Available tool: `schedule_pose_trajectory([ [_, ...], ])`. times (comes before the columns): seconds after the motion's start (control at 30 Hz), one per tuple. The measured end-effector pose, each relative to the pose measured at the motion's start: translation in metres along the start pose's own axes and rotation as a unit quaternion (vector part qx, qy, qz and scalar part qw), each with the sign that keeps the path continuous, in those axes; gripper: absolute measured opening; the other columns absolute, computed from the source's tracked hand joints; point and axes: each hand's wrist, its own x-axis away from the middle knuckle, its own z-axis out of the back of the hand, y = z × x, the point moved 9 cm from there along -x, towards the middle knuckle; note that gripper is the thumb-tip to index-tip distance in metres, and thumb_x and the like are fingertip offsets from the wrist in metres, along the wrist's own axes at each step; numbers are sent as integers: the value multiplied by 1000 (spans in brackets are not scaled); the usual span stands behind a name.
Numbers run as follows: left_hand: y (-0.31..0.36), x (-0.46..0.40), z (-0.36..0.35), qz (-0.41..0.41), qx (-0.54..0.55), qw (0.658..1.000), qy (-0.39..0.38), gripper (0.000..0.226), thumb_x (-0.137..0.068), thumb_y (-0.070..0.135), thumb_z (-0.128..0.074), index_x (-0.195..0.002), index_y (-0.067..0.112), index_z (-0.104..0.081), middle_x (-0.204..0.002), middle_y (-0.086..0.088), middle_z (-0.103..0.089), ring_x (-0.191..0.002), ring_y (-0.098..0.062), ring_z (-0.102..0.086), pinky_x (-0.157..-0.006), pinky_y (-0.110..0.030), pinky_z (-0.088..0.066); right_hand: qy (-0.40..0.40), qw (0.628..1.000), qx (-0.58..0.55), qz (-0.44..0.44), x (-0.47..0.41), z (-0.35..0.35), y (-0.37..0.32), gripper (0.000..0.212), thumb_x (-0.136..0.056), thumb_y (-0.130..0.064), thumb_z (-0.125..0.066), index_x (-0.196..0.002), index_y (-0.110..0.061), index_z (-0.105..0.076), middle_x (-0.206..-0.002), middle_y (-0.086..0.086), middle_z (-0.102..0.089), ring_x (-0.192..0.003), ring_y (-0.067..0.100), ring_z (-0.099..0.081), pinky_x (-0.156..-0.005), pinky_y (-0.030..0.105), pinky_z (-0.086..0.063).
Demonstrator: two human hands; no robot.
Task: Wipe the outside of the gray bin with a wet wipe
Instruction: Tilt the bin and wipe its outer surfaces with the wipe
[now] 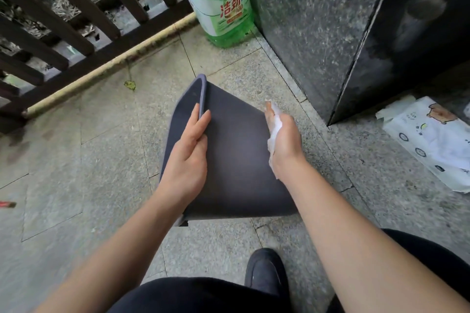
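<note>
Lighting: we record soft, even daylight, moderately bright, coming from the open side behind the railing (76, 30) at upper left. Shadows: we find only faint, diffuse ones on the tiled floor (101, 160); none hard-edged. Glare: we note a dull sheen on the polished stone wall (318, 33) and a blurred reflection on the dark panel (419, 20) at right. Blur: we log motion smear on the stone wall and some softness on the green bottle (221, 0). Distortion: we see wide-angle bending of straight lines toward the edges. Exposure: the gray bin (234, 155) reads nearly featureless.
</note>
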Motion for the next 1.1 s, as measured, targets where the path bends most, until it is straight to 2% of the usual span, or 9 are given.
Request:
schedule_pose_trajectory([
  [0.13,-4,-2,2,2,-3,1000,5,47,-109,9,-34,-152,26,-44,-165,23,-21,-142,17,-16,-100,9,-16,-81,994,-73,-19,12,-16,0,55,-99,-38,-24,-153,-31,-34,-159,-20,-30,-148,-3,-13,-118,39,1],
  [0.33,-22,9,20,12,6,1000,25,54,-108,8,-37,-156,32,-34,-162,24,-27,-143,16,-23,-114,-8,-20,-112,901,-407,-102,32,-6,-15,54,-98,-23,-26,-142,-5,-50,-128,17,-65,-133,25,-52,-107,33,-43],
  [0.43,-27,6,28,34,39,998,29,59,-106,9,-44,-160,23,-24,-157,19,-36,-128,27,-36,-105,-3,-33,-181,884,-415,-120,53,-14,-31,56,-100,-26,-20,-150,-12,-41,-150,10,-47,-140,19,-42,-67,31,-61],
  [0.53,-20,2,28,44,31,998,26,63,-103,9,-52,-160,18,-26,-150,17,-45,-121,22,-48,-99,-7,-44,-200,882,-412,-110,61,-8,-35,56,-100,-27,-21,-148,-8,-43,-154,15,-42,-141,27,-41,-93,40,-54],
  [0.63,-4,-4,24,19,-6,1000,3,63,-97,-6,-51,-142,38,-47,-125,34,-65,-118,13,-58,-94,-13,-51,-204,884,-408,-105,64,0,-36,55,-96,-23,-30,-145,-5,-47,-148,18,-49,-138,32,-45,-118,44,-27],
  [0.7,0,-7,24,16,-22,1000,2,65,-95,-11,-48,-139,37,-47,-107,44,-67,-109,18,-60,-86,-6,-51,-192,890,-400,-101,63,6,-39,55,-95,-22,-32,-145,-6,-48,-147,18,-50,-139,31,-44,-119,45,-22],
  [0.83,8,-6,31,-27,-50,998,38,57,-95,-15,-50,-144,14,-54,-137,15,-59,-127,8,-51,-111,-20,-37,-168,902,-385,-100,65,14,-45,54,-98,-26,-29,-145,-8,-48,-147,17,-51,-142,31,-39,-119,45,-21],
  [1.0,23,2,23,-88,-73,993,9,75,-89,-25,-47,-138,31,-55,-127,20,-62,-120,17,-54,-106,-9,-38,-139,906,-393,-72,67,32,-58,53,-98,-26,-31,-145,-7,-48,-131,18,-62,-124,30,-56,-118,36,-24],
  [1.1,20,9,30,-86,-81,993,8,88,-83,-30,-39,-126,45,-58,-113,7,-66,-108,2,-61,-97,-14,-45,-121,910,-391,-67,70,44,-64,54,-96,-28,-34,-144,-7,-48,-138,16,-58,-130,29,-52,-116,41,-27],
])
